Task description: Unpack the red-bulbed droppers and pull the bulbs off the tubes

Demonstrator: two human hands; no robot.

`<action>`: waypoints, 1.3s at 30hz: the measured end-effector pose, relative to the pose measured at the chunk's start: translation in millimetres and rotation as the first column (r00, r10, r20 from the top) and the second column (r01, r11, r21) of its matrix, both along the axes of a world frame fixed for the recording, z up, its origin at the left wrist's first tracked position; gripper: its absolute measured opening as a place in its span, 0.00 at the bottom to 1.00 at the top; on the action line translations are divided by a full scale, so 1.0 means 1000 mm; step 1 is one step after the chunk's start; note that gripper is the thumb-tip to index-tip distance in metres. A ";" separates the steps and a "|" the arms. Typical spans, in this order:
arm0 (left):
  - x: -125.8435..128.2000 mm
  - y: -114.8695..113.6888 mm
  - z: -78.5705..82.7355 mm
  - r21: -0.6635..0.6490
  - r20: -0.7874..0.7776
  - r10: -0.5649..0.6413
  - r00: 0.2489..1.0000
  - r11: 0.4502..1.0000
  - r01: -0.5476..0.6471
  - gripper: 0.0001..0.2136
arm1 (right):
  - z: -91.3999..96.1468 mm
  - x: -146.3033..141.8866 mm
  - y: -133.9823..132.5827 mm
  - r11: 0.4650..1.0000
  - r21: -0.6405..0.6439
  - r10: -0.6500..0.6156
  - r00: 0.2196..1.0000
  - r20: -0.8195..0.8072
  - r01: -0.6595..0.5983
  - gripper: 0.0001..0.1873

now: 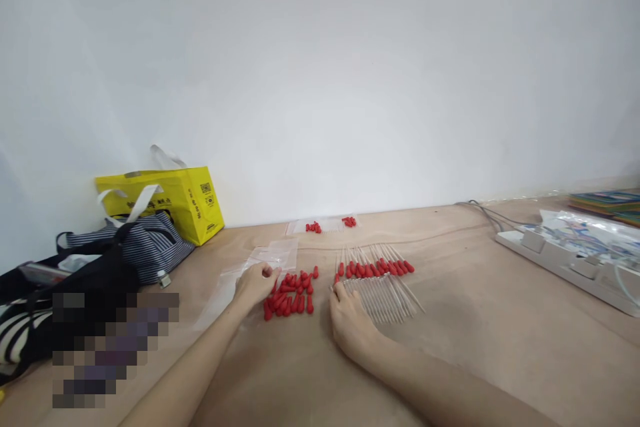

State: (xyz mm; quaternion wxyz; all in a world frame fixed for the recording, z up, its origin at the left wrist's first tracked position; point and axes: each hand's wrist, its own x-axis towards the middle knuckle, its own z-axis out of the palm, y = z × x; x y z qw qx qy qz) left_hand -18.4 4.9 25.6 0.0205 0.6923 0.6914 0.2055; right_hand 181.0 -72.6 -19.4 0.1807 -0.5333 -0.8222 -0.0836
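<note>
A pile of red rubber bulbs lies on the table between my hands. My left hand is at the pile's left edge, its fingertips pinched around one red bulb, partly hidden. Bare glass dropper tubes lie side by side to the right. Behind them sits a row of tubes fitted with red bulbs, the assembled droppers, thin ends pointing to the wall. My right hand is at the left end of these rows. Its fingers are closed on the red bulb end of a dropper.
Clear plastic bags lie behind my left hand. Another bag with red bulbs is near the wall. A yellow bag and striped pouch stand left. A white power strip with cables is right.
</note>
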 end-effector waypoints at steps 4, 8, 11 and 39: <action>0.029 -0.005 0.009 0.042 -0.086 -0.072 0.994 0.996 0.076 0.11 | 0.002 -0.002 -0.001 0.997 -0.074 -0.037 0.999 -0.039 0.034 0.12; 0.075 -0.005 0.008 -0.022 -0.128 -0.193 0.973 0.981 0.191 0.12 | -0.001 0.001 -0.002 0.999 -0.028 -0.024 0.991 -0.128 0.021 0.10; 0.103 0.000 0.004 -0.089 -0.146 -0.219 0.965 0.974 0.208 0.13 | -0.005 0.009 -0.003 0.998 0.055 0.008 0.978 -0.209 0.004 0.09; 0.068 -0.082 -0.050 0.180 -0.027 -0.476 0.879 0.863 0.472 0.07 | -0.009 0.063 -0.007 0.883 0.462 0.215 0.948 -0.236 -0.086 0.14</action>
